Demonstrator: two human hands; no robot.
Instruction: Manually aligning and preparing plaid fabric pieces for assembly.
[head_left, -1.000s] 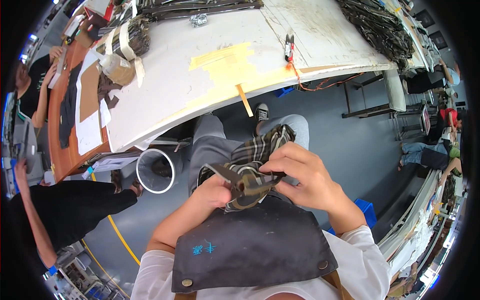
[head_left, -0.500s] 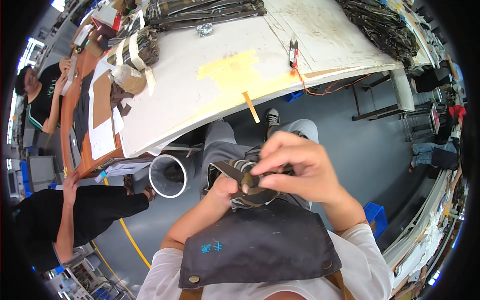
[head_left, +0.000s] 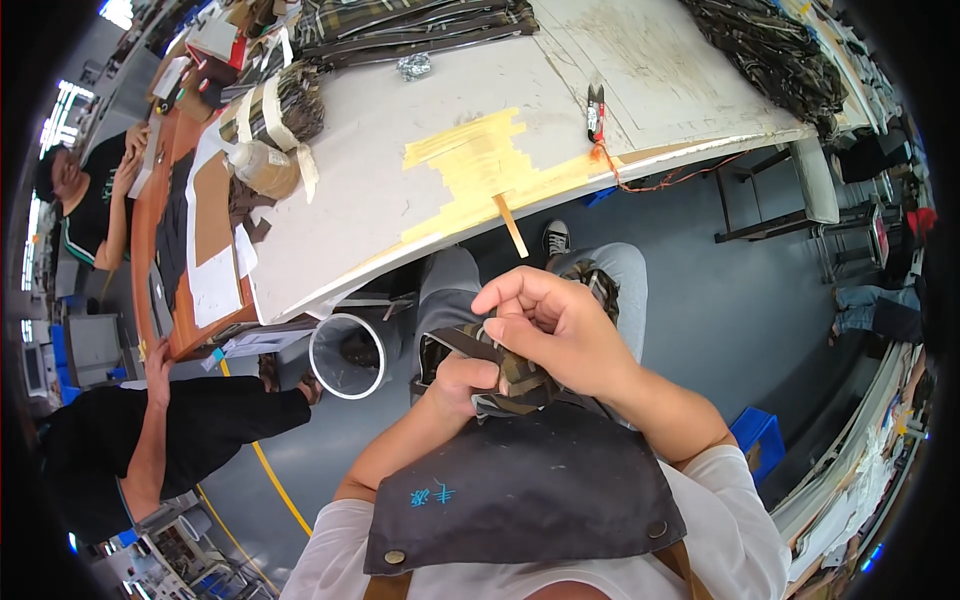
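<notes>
A camouflage-patterned cloth piece (head_left: 522,383) with a dark band along its upper left side is bunched over my lap, in front of a dark apron (head_left: 520,490). My left hand (head_left: 462,384) grips its left side, thumb lying on top. Just above the cloth, my right hand (head_left: 565,335) has its fingers curled in, with the thumb near the index finger. Whatever sits between those fingertips is too small or hidden to make out.
Ahead stands a white worktable (head_left: 370,180) with yellow tape patches, a wooden stick (head_left: 510,226) over its edge and small thread snips (head_left: 596,115). Folded camouflage cloth (head_left: 420,30) and a plastic bottle (head_left: 263,168) lie there. A white-rimmed bin (head_left: 347,356) is left of my knees. Other people work at left.
My right hand has risen slightly and moved left over the cloth, its fingers going from spread to curled in. My left hand still holds the cloth. The view has shifted slightly.
</notes>
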